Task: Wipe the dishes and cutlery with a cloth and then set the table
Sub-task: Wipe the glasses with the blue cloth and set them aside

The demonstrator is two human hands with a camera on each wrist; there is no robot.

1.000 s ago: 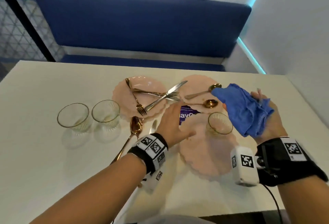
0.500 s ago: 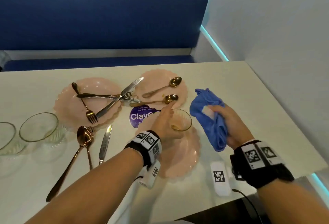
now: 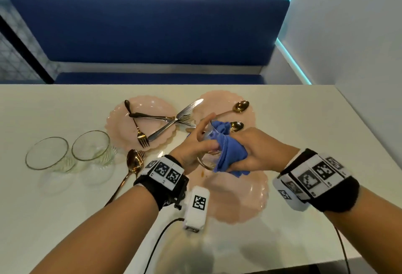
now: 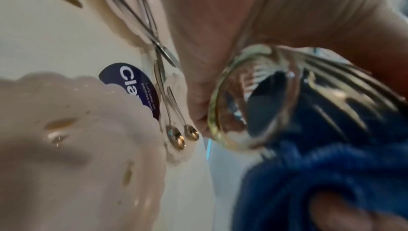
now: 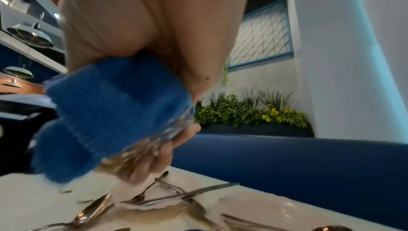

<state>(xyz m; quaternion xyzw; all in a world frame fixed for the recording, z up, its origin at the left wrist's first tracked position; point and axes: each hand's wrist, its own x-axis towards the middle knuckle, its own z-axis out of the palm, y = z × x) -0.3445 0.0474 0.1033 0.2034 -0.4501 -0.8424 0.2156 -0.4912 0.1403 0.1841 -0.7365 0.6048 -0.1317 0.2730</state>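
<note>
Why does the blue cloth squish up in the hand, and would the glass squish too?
The blue cloth is probably soft and floppy: it bunches in folds where the right hand grips it. The glass likely stays stiff, since its gold rim keeps a round shape in the left hand. Being thin and clear, it could break if dropped.

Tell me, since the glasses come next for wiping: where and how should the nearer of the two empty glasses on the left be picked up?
Grip the glass round its ribbed side wall below the gold rim, coming from above and the near side. It stands upright, mouth up, close beside the other glass on its left, so fingers probably fit best front and back. The left hand now holds a third glass.
</note>
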